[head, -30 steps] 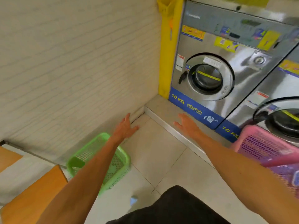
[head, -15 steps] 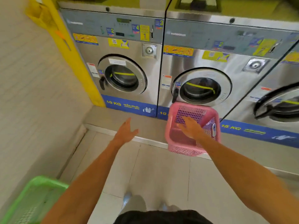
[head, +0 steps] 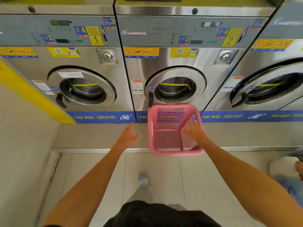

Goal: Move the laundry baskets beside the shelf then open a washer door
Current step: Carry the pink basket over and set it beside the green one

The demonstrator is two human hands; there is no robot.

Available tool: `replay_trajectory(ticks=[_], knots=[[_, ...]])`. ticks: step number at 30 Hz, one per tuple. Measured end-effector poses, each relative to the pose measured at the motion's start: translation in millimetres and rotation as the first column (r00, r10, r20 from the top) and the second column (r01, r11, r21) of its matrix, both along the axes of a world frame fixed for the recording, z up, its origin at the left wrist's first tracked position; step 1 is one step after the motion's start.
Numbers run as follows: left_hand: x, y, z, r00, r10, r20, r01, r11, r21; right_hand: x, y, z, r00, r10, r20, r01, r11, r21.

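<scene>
A pink mesh laundry basket [head: 165, 140] stands on the raised step in front of the middle washer. My right hand [head: 193, 133] reaches over the basket's right wall with its fingers spread, at or just above that wall; I cannot tell if it grips. To the left of the basket hovers my left hand [head: 127, 136], open and holding nothing. Behind the basket, the middle washer's round door [head: 176, 86] is closed, with its dark handle [head: 150, 99] at the left. The left washer's door [head: 82, 89] is closed too.
A third, larger washer [head: 268, 89] stands at the right. A yellow post [head: 27, 94] and a pale wall [head: 19, 145] bound the left side. A metal-edged step [head: 91, 150] runs across the tiled floor. Another person's blurred shape [head: 293, 171] shows at the right edge.
The view has swung right from the corner to face the washers, and the green basket has left the frame. My right hand has come over the pink basket; my left hand stays open.
</scene>
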State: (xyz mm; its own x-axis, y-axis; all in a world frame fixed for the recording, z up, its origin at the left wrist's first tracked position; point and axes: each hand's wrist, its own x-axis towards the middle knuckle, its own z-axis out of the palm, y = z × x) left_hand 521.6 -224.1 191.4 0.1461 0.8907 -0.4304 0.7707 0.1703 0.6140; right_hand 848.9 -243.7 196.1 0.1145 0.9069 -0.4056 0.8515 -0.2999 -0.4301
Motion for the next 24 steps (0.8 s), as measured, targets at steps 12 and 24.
replay_trajectory(ticks=[12, 24], knots=[[57.8, 57.2, -51.9, 0.999, -0.026, -0.042, 0.021, 0.992, -0.124, 41.4, 50.7, -49.7, 0.99, -0.139, -0.022, 0.137, 0.987, -0.08], [119.8, 61.5, -138.6, 0.965, 0.262, -0.033, -0.263, 0.944, -0.2, 128.1, 104.5, -155.8, 0.965, -0.259, 0.044, 0.262, 0.95, -0.167]])
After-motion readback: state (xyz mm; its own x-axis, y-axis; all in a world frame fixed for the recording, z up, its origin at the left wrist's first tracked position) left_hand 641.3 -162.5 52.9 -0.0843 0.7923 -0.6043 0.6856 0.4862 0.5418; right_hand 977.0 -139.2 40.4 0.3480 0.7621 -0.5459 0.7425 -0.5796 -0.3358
